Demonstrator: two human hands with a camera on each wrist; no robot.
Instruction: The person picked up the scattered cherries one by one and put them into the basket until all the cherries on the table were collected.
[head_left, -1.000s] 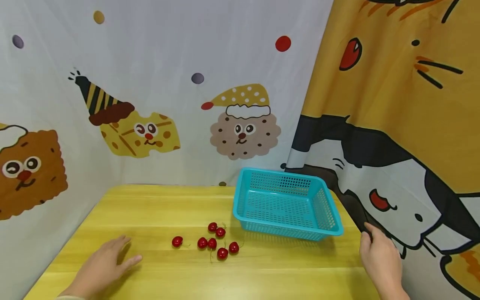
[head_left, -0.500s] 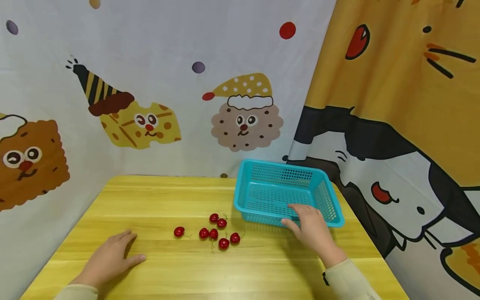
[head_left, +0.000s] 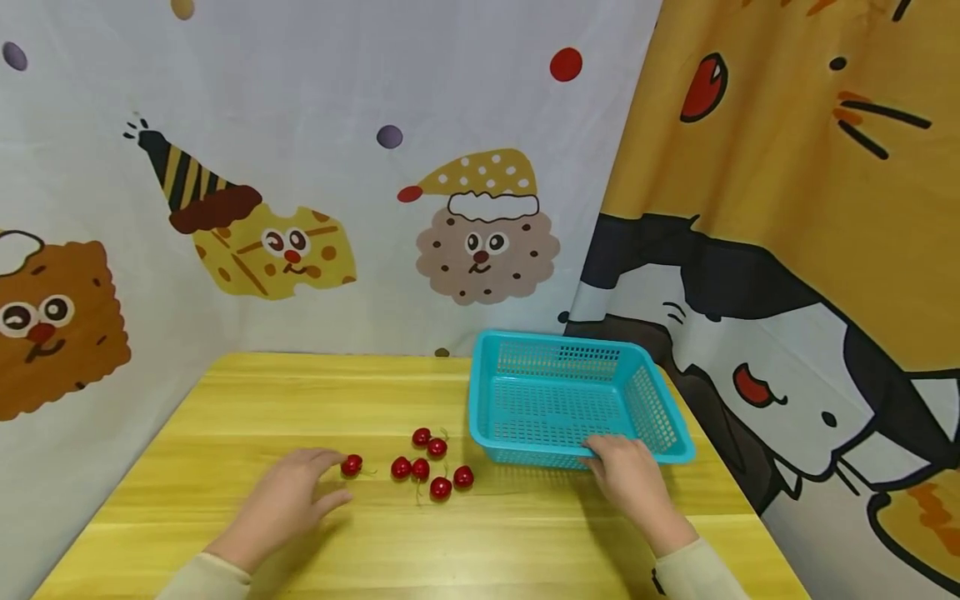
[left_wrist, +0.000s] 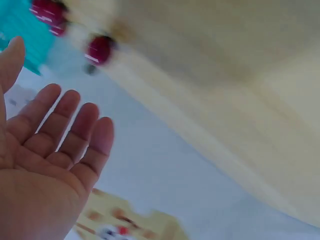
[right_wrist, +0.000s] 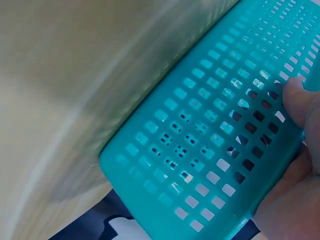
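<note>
Left hand (head_left: 287,502), relaxed, has neared cherries (head_left: 420,469) on the yellow table (head_left: 420,550), right hand (head_left: 628,482) gripping the basket (head_left: 551,408), curtains (head_left: 300,108) behind

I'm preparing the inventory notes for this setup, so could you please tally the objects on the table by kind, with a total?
Red cherries: 7
Turquoise perforated basket: 1
Total: 8
</note>
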